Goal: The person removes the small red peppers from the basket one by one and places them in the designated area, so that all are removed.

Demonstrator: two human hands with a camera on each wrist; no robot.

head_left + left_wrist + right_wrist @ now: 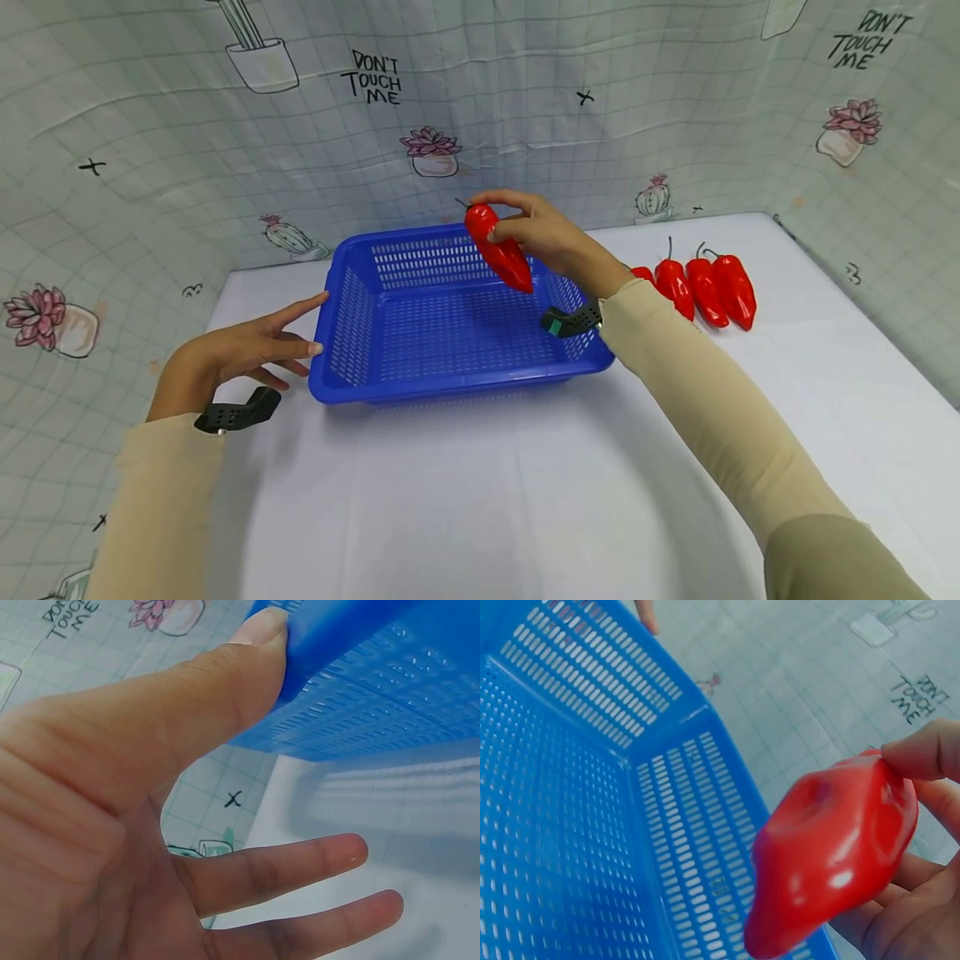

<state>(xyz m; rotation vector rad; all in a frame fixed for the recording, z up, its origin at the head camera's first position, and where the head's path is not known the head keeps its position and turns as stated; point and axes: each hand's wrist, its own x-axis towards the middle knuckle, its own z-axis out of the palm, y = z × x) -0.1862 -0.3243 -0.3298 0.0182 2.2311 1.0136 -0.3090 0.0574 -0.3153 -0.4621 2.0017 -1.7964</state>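
My right hand (pixel 542 227) pinches a glossy red pepper (pixel 508 265) between thumb and fingers, above the back of a blue plastic basket (pixel 450 385). The pepper tilts, its dark stem up to the left and its tip down to the right. In the right wrist view the pepper (pixel 829 847) is close up, over the basket's slotted wall (pixel 697 847). At the basket's left side, my left hand (pixel 251 346) touches the rim with thumb and index finger. Its other fingers (pixel 300 871) reach out straight below the rim. No pepper shows inside the basket.
Several red peppers (pixel 735 292) lie in a row on the white table (pixel 465 500), right of the basket; the right forearm partly hides the nearest ones. A grid-patterned cloth (pixel 510 108) with plant drawings hangs behind the table and at its sides.
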